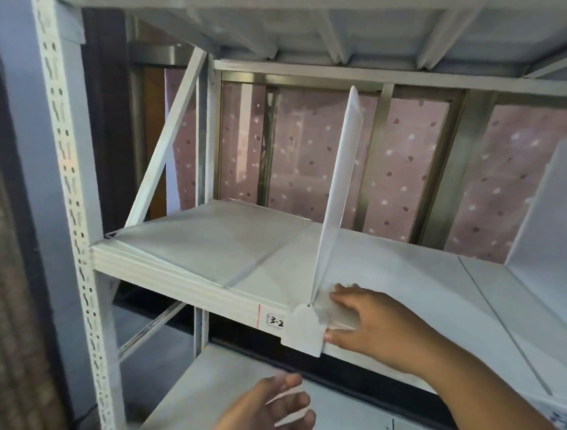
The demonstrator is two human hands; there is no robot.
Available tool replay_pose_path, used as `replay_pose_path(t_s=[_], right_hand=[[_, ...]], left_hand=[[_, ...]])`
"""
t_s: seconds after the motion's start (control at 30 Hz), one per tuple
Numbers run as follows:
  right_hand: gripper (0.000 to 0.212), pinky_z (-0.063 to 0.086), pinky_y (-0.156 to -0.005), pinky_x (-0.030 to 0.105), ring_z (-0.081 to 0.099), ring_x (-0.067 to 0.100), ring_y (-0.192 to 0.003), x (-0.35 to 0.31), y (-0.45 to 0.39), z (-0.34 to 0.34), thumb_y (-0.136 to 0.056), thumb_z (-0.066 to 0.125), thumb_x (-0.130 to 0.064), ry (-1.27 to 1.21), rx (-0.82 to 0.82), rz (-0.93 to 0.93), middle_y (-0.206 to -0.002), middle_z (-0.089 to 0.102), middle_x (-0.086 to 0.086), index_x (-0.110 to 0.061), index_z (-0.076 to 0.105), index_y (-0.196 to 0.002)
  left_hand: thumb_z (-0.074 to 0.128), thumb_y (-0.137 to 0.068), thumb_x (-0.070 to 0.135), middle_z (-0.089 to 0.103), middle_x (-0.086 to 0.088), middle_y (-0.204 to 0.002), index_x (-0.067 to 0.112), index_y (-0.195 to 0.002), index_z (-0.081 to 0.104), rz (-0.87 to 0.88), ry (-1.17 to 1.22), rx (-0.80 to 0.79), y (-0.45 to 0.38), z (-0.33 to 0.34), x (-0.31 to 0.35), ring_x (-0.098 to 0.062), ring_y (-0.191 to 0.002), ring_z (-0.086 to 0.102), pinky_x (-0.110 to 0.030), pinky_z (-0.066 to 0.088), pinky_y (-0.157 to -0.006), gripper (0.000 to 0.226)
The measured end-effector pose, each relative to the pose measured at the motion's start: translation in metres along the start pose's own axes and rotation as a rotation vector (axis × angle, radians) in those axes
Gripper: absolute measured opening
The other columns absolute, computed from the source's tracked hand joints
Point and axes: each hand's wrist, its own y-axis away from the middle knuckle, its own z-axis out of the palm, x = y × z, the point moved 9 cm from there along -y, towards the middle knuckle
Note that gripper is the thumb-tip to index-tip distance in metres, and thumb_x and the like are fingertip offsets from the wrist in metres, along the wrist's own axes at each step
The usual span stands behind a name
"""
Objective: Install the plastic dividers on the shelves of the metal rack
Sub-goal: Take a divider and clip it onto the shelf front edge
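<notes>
A thin white plastic divider point(336, 192) stands upright on the middle shelf point(205, 242) of the white metal rack, its front clip point(305, 332) hooked over the shelf's front edge. My right hand point(369, 320) grips the shelf edge beside the divider's base, fingers on top, thumb under, touching the clip. My left hand point(269, 417) hovers below, over the lower shelf point(344, 419), fingers apart and holding nothing. A second divider point(560, 209) stands at the far right of the same shelf.
The rack's perforated upright post point(73, 198) runs down the left. A label reading "3-2" point(275, 321) sits on the shelf edge left of the clip. Behind the rack hangs a pink dotted curtain point(300, 155). An upper shelf point(324, 21) is overhead.
</notes>
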Motion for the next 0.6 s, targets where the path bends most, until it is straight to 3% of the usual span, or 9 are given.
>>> replay_pose_path(t_s=[0.13, 0.2, 0.3, 0.4, 0.6], right_hand=[[0.080, 0.030, -0.119, 0.030, 0.034, 0.012, -0.147, -0.005, -0.001, -0.001, -0.086, 0.063, -0.061, 0.115, 0.005, -0.013, -0.163, 0.031, -0.010, -0.026, 0.039, -0.153], [0.079, 0.033, -0.117, 0.031, 0.039, 0.014, -0.145, -0.008, 0.000, -0.002, -0.086, 0.063, -0.062, 0.149, 0.002, -0.021, -0.162, 0.033, -0.009, -0.026, 0.040, -0.153], [0.075, 0.035, -0.115, 0.031, 0.041, 0.016, -0.143, -0.012, 0.002, -0.004, -0.088, 0.062, -0.060, 0.198, -0.002, -0.027, -0.162, 0.034, -0.008, -0.025, 0.042, -0.151], [0.072, 0.037, -0.114, 0.033, 0.043, 0.019, -0.142, -0.016, 0.005, -0.002, -0.091, 0.058, -0.060, 0.240, -0.010, -0.021, -0.160, 0.039, -0.004, -0.024, 0.042, -0.151], [0.071, 0.043, -0.109, 0.031, 0.051, 0.016, -0.135, -0.011, 0.007, -0.005, -0.085, 0.060, -0.066, 0.221, 0.056, 0.009, -0.150, 0.053, -0.005, -0.027, 0.052, -0.144]], left_hand=[[0.059, -0.102, 0.044, 0.074, -0.031, -0.105, -0.011, -0.129, 0.065, -0.070, 0.323, -0.006, -0.028, 0.006, -0.015, -0.044, -0.079, 0.077, -0.053, 0.065, -0.067, 0.061], [0.054, -0.105, 0.050, 0.072, -0.035, -0.120, -0.017, -0.130, 0.065, -0.043, 0.362, -0.056, -0.037, 0.014, -0.004, -0.048, -0.091, 0.078, -0.053, 0.068, -0.071, 0.072], [0.051, -0.105, 0.050, 0.071, -0.032, -0.125, -0.017, -0.128, 0.068, 0.011, 0.360, -0.153, -0.038, 0.027, 0.010, -0.042, -0.105, 0.076, -0.047, 0.068, -0.085, 0.073], [0.055, -0.104, 0.047, 0.071, -0.029, -0.123, -0.016, -0.131, 0.067, 0.006, 0.382, -0.186, -0.042, 0.030, 0.014, -0.040, -0.118, 0.066, -0.044, 0.068, -0.082, 0.069], [0.061, -0.097, 0.041, 0.070, -0.028, -0.109, -0.016, -0.134, 0.065, -0.016, 0.435, -0.222, -0.047, 0.039, 0.012, -0.039, -0.098, 0.061, -0.042, 0.066, -0.081, 0.068]])
